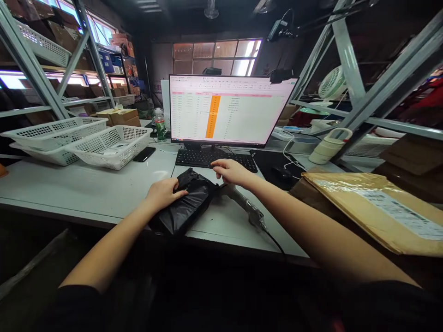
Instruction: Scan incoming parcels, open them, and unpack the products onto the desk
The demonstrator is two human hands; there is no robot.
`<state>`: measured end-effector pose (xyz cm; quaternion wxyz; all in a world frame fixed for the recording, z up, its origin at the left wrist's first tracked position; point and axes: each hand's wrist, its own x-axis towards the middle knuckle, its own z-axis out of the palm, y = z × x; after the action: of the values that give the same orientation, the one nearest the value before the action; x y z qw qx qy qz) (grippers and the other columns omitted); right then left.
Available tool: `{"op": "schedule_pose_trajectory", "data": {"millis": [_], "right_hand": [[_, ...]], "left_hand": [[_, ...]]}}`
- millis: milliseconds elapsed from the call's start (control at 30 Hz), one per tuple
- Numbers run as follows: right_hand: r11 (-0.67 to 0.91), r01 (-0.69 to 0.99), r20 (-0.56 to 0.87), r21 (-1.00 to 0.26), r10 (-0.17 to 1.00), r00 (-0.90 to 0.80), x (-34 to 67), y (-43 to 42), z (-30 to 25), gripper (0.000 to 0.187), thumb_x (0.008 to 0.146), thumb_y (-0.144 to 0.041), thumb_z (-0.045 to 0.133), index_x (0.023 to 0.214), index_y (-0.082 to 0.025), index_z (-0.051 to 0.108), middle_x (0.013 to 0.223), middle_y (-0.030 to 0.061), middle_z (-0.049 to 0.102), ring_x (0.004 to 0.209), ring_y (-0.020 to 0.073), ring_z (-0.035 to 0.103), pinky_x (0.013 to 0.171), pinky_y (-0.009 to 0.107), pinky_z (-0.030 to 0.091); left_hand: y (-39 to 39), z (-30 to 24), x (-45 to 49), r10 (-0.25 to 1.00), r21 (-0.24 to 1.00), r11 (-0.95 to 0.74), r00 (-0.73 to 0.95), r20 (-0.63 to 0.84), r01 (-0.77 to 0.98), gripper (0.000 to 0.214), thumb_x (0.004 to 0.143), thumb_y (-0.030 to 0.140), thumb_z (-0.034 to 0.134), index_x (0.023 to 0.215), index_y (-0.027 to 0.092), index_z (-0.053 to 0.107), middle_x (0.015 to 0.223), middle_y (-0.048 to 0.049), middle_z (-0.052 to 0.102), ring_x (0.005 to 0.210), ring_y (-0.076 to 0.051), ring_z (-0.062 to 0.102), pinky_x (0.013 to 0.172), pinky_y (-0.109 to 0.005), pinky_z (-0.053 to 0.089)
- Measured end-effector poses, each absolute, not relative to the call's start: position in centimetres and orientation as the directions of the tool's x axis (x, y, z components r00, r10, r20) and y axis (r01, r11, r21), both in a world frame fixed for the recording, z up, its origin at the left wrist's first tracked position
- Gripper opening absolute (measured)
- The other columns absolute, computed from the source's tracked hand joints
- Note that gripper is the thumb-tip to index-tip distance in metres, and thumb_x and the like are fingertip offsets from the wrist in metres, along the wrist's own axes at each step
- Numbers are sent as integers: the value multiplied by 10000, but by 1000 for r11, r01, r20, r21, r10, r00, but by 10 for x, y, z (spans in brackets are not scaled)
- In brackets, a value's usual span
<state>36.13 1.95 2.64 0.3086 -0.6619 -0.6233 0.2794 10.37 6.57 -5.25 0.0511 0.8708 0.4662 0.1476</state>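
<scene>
A black plastic mailing bag (pixel 188 203) lies at the table's front edge, its surface creased. My left hand (pixel 164 193) is closed on its left side, thumb across the top. To the right of the bag, my right hand (pixel 232 172) hovers in front of the keyboard (pixel 194 157), fingers curled and pinched together; whatever they may hold is hidden. Beneath that hand rests a handheld scanner (pixel 247 206) wrapped in clear plastic, its cable running off the front edge. A thin black corner of the bag reaches towards the scanner's head.
A monitor (pixel 256 115) showing a spreadsheet stands behind the keyboard. White baskets (pixel 119 159) and a phone (pixel 144 154) are on the left. To the right are a mouse (pixel 282 173), a cream tumbler (pixel 328 147) and a large padded envelope (pixel 346 198). Metal shelf posts flank the table.
</scene>
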Motion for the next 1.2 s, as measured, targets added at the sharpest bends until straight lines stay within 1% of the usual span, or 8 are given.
{"op": "schedule_pose_trajectory", "data": {"millis": [100, 300, 400, 567, 767, 900, 1033, 1200], "right_hand": [[-56, 494, -10, -868, 996, 94, 361, 12, 10, 396, 1011, -223, 367, 1341, -160, 577, 784, 22, 641, 529, 99, 504, 463, 207, 386], [-35, 469, -6, -882, 998, 64, 332, 0, -58, 628, 831, -104, 476, 1446, -215, 541, 1176, 100, 713, 750, 149, 692, 542, 238, 527], [5, 547, 53, -837, 996, 72, 317, 16, -79, 712, 786, -52, 500, 1482, -195, 531, 1350, 148, 655, 1019, 240, 702, 813, 377, 595], [352, 632, 328, -690, 931, -160, 283, 29, -63, 515, 908, -93, 531, 1408, -189, 608, 1483, 113, 573, 1407, 250, 445, 1218, 467, 311], [736, 668, 380, -110, 652, -656, 237, 26, -53, 269, 987, -299, 609, 1168, -117, 689, 1184, 144, 713, 1095, 263, 601, 1031, 420, 452], [748, 663, 377, -43, 626, -682, 230, 30, -54, 436, 956, -523, 650, 1088, -108, 668, 1090, 140, 709, 1030, 264, 600, 976, 392, 454], [687, 727, 323, 9, 686, -652, 234, 34, -48, 521, 961, -607, 601, 1099, -111, 684, 1061, 126, 720, 983, 271, 588, 929, 390, 427], [659, 752, 259, 27, 721, -642, 240, 43, -45, 285, 1009, -314, 542, 1110, -97, 697, 1014, 128, 728, 944, 252, 576, 886, 366, 399]], "left_hand": [[70, -51, 113, 839, 191, -542, 513, 184, 818, 253, 984, 382, 543, 803, 213, 594, 896, -56, 710, 865, -256, 670, 636, -322, 328], [73, -48, 75, 916, 181, -379, 341, 210, 907, 129, 941, 298, 526, 944, 222, 631, 817, -55, 692, 788, -274, 664, 619, -328, 327], [68, -52, 40, 915, 241, -357, 286, 284, 902, 257, 971, 360, 480, 1147, 228, 613, 882, -48, 686, 795, -258, 656, 656, -332, 400], [64, -66, 18, 721, 233, -674, 555, 416, 701, 304, 960, 330, 425, 1121, 248, 669, 1222, -76, 620, 1156, -282, 572, 1027, -433, 443], [72, -74, 22, 669, 180, -732, 643, 373, 657, 260, 834, 176, 412, 908, 204, 661, 1136, -96, 612, 1085, -296, 541, 980, -484, 449], [70, -73, 18, 621, 239, -782, 685, 381, 576, 217, 843, 184, 402, 732, 210, 586, 987, -71, 650, 1027, -285, 551, 902, -455, 455], [63, -72, 20, 692, 290, -719, 607, 391, 632, 188, 808, 151, 422, 883, 205, 586, 931, -66, 647, 936, -250, 592, 844, -398, 499], [57, -67, 31, 782, 227, -612, 536, 318, 758, 409, 798, 103, 436, 1159, 214, 594, 1079, -81, 632, 1056, -264, 594, 908, -395, 498]]}}
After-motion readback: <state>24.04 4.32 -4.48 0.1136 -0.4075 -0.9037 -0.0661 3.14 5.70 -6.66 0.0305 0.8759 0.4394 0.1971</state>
